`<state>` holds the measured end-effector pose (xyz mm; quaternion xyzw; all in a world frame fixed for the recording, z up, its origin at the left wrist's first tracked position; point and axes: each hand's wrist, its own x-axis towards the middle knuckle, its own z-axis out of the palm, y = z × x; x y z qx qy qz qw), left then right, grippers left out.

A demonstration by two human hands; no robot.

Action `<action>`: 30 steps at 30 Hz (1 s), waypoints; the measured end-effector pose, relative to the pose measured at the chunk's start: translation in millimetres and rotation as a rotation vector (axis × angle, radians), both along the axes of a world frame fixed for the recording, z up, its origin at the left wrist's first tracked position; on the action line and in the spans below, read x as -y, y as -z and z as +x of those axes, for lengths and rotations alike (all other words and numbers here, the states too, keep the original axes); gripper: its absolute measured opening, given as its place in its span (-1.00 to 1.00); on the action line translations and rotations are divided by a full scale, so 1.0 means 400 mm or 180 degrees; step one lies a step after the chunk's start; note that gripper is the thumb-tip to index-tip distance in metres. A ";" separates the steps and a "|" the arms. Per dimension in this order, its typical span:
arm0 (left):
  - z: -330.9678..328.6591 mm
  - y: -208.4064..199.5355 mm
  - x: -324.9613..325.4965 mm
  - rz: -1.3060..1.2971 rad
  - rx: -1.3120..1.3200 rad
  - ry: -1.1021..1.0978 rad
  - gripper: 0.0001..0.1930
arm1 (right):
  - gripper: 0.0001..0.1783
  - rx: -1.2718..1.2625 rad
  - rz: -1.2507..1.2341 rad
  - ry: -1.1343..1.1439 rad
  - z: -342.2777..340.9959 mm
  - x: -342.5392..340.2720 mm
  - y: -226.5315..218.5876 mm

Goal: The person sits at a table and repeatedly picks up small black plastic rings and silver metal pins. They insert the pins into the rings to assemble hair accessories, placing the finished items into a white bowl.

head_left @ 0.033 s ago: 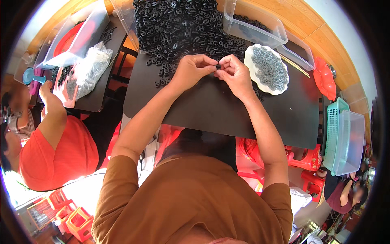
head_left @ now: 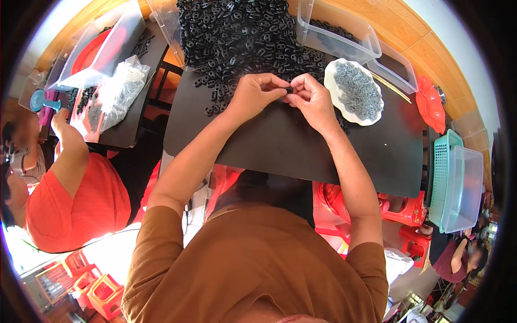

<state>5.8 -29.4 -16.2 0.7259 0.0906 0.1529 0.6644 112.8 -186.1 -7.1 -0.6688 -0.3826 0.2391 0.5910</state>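
Black and very small, the plastic piece (head_left: 289, 89) sits in the upper middle of the frame, pinched between the left hand (head_left: 253, 94) and the right hand (head_left: 312, 99), both closed narrowly on it just above the dark worktop (head_left: 301, 151). I think it could slip from the fingertips and fall into the heap of black pieces (head_left: 242, 37) behind, because the grip is only at the tips. Its long axis seems left to right in the frame; which way it points I cannot tell. A white dish of metal springs (head_left: 354, 90) lies right of the hands.
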 end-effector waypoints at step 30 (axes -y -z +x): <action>-0.016 -0.005 0.051 0.1751 0.0447 0.0190 -0.92 | -0.84 0.1374 -0.0819 -0.0138 -0.007 0.059 -0.033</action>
